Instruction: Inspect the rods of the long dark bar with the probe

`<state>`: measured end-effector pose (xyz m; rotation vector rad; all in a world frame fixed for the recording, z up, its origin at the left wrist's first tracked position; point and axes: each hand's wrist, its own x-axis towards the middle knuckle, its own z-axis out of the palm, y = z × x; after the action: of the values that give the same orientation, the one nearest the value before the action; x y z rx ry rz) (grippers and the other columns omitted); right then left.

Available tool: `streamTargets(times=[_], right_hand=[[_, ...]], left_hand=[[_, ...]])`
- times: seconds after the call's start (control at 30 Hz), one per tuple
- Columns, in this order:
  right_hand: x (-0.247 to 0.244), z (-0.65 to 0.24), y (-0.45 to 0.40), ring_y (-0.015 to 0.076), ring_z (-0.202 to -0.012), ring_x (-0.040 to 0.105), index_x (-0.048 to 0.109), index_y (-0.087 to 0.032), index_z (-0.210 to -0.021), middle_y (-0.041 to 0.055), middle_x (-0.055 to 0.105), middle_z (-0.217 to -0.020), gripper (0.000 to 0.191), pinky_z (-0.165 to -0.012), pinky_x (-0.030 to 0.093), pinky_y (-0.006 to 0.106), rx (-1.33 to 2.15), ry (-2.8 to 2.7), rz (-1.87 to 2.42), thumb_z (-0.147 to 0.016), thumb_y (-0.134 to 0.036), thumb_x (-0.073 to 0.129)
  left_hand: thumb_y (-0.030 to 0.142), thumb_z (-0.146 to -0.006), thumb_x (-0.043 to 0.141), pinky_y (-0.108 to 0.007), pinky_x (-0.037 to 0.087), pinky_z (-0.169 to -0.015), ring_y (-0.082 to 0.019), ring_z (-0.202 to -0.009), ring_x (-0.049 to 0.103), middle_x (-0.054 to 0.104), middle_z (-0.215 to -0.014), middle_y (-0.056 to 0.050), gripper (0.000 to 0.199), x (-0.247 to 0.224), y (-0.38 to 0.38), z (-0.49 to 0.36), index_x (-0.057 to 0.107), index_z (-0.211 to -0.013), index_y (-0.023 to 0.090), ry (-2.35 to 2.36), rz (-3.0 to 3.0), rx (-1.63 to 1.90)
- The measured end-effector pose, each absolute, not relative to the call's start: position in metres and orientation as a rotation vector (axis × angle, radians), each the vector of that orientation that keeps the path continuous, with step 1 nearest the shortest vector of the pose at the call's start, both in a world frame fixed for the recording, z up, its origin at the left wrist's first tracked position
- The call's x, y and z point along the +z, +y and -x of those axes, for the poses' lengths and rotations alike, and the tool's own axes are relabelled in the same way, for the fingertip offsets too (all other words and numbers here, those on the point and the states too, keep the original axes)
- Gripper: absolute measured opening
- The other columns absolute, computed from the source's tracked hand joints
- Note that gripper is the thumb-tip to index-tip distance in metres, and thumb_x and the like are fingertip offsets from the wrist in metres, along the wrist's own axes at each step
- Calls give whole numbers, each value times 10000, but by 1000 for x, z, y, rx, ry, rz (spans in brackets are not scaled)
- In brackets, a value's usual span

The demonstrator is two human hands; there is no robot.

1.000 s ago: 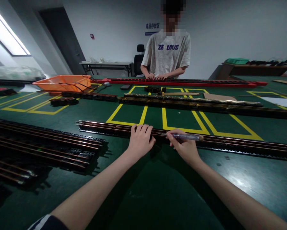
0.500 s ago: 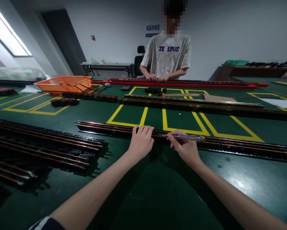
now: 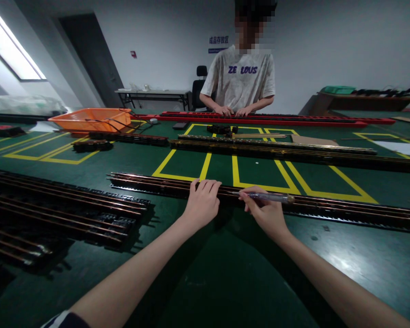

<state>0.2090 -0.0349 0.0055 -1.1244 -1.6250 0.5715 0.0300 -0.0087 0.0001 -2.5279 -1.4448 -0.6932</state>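
A long black rail [image 3: 331, 207] with copper-coloured strips lies across the green table in front of me. My left hand [image 3: 204, 202] is closed over the rail, its fingers bent across the far edge. Just to the right, my right hand [image 3: 264, 209] grips a screwdriver [image 3: 271, 197] with a clear, purplish handle. The tool lies nearly level, its thin shaft pointing left toward the rail near my left hand. Whether the tip touches the rail is too small to tell.
Several similar black rails [image 3: 64, 209] lie at the left. Beyond my rail are more long rails [image 3: 276, 146], an orange basket [image 3: 91, 119] and a cardboard piece [image 3: 314, 140]. Across the table a co-worker [image 3: 241, 82] has both hands on a long red rail [image 3: 293, 120].
The co-worker leans slightly to the right, and the red rail has slid to the right. My hands and the screwdriver have barely moved.
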Motion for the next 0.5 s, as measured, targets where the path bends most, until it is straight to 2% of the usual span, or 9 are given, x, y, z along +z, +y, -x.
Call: streamTargets(times=[0.3, 0.5], right_hand=[[6, -207, -36, 108, -488, 546, 626, -171, -805, 29, 623, -701, 186, -437, 459, 240, 559, -1590, 1131, -828, -345, 563], [8, -208, -37, 108, -494, 543, 618, -174, -791, 30, 625, -700, 188, -438, 462, 239, 540, -1604, 1139, -833, -346, 555]], left_hand=[[153, -846, 412, -437, 273, -1030, -220, -1116, 513, 608, -1185, -71, 335, 0, -9, -32, 551, -1151, 144, -1479, 2507, -713], [120, -831, 398, -454, 244, -1049, -225, -1152, 495, 589, -1226, -81, 406, -1, -9, -30, 512, -1220, 139, -1480, 2519, -731]])
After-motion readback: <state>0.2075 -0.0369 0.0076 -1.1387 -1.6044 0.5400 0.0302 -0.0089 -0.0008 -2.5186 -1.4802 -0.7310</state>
